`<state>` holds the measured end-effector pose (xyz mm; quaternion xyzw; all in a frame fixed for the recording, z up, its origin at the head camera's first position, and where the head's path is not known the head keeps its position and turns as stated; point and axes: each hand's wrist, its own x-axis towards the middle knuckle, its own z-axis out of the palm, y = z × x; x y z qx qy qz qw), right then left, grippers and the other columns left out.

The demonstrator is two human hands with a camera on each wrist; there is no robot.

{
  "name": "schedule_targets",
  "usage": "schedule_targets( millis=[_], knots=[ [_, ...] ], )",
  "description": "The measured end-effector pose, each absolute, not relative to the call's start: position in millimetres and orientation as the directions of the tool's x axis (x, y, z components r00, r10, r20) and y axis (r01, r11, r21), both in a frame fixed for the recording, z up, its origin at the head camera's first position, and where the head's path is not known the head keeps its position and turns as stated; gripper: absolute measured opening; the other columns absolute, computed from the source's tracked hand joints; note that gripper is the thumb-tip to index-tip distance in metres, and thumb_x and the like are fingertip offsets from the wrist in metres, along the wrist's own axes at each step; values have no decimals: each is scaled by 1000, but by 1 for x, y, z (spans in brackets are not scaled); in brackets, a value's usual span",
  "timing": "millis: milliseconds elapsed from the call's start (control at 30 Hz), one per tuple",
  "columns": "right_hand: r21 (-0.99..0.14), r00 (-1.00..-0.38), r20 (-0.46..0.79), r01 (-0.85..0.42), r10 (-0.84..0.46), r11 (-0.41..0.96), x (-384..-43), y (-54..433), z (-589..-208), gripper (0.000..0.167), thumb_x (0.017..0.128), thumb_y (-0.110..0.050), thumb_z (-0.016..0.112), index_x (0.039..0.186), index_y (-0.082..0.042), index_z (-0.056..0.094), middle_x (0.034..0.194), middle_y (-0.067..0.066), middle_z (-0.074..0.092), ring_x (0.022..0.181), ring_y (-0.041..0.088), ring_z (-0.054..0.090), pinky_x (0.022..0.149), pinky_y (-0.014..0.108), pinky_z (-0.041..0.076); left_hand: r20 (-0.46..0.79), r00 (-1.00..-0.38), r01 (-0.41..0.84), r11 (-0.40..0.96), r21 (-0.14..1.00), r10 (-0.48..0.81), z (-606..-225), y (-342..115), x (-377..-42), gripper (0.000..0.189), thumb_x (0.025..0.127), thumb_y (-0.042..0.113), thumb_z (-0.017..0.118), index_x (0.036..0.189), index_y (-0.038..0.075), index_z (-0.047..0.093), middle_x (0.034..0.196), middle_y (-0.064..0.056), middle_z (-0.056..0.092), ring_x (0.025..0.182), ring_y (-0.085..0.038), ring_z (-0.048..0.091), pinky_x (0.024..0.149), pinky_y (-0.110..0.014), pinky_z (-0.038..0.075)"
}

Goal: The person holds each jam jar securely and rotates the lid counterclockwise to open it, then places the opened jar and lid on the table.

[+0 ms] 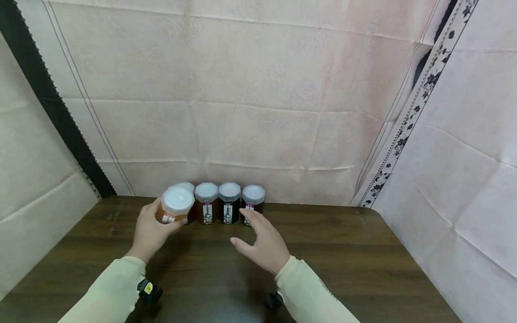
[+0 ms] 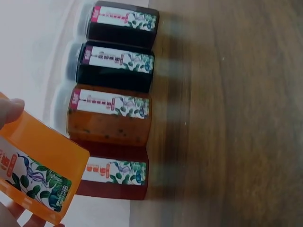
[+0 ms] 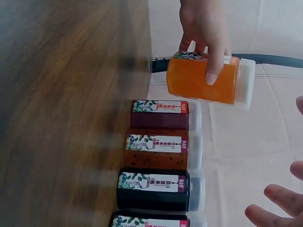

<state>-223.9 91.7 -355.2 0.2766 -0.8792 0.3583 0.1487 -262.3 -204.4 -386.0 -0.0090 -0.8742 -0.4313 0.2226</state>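
My left hand (image 1: 150, 231) grips an orange jar (image 3: 196, 80) with a white lid, thumb on one side and fingers on the other. The jar is raised in front of the left end of a row of similar labelled jars. That row runs from a dark red jar (image 2: 116, 172), through an amber one with dark specks (image 1: 207, 204) and a nearly black one (image 1: 229, 204), to another dark jar (image 1: 253, 197) on the right. My right hand (image 1: 268, 244) is held with fingers spread and nothing in its grasp; its fingertips overlap the rightmost jar in the head view.
The row stands upright at the back of a brown wooden table (image 1: 210, 278), close to a pale cloth wall (image 1: 258, 134). Cloth walls also rise at the left (image 1: 36, 193) and right (image 1: 456, 179). A dark strip (image 1: 60, 107) runs down the left corner.
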Motion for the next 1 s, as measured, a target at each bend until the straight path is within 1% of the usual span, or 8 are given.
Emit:
schedule_targets(
  millis=[200, 367, 467, 733, 800, 1000],
  knots=[
    [-553, -810, 436, -585, -393, 594, -226, 84, -352, 66, 87, -40, 68, 143, -13, 46, 146, 4, 45, 137, 21, 39, 109, 45, 37, 442, -882, 245, 645, 723, -161, -389, -198, -259, 81, 76, 34, 82, 142, 5, 43, 129, -23, 43, 117, -40, 43, 93, -63, 39],
    [-533, -809, 410, -587, -421, 610, -228, 76, -351, 69, 88, -44, 66, 145, -14, 43, 147, 1, 44, 136, 20, 40, 108, 44, 38, 444, -883, 240, 665, 707, -153, -393, -191, -254, 76, 74, 30, 84, 138, 7, 47, 129, -23, 44, 117, -41, 43, 92, -66, 39],
    [-528, -810, 400, -586, -430, 614, -229, 72, -349, 70, 88, -45, 66, 146, -14, 41, 148, 1, 43, 135, 20, 41, 107, 44, 39, 427, -892, 228, 670, 706, -147, -394, -185, -252, 76, 74, 29, 84, 138, 7, 47, 131, -23, 43, 119, -42, 42, 93, -67, 39],
    [-520, -803, 407, -596, -436, 612, -229, 68, -347, 69, 88, -43, 67, 146, -17, 42, 148, 0, 43, 133, 18, 43, 105, 42, 41, 373, -919, 194, 680, 707, -125, -395, -170, -244, 84, 74, 29, 83, 144, 6, 41, 134, -23, 41, 121, -42, 39, 95, -66, 39],
    [-524, -804, 405, -595, -436, 609, -229, 67, -347, 69, 88, -43, 67, 146, -16, 42, 148, 0, 43, 133, 19, 43, 105, 42, 41, 371, -920, 193, 683, 705, -123, -396, -166, -243, 85, 74, 28, 84, 144, 6, 41, 134, -23, 41, 121, -42, 38, 95, -66, 39],
    [-534, -812, 392, -584, -433, 611, -230, 67, -346, 69, 88, -42, 67, 146, -15, 42, 148, 2, 43, 134, 21, 43, 106, 43, 40, 393, -914, 212, 703, 679, -103, -397, -155, -239, 82, 72, 26, 84, 142, 9, 44, 134, -21, 41, 120, -40, 38, 92, -65, 41]
  ],
)
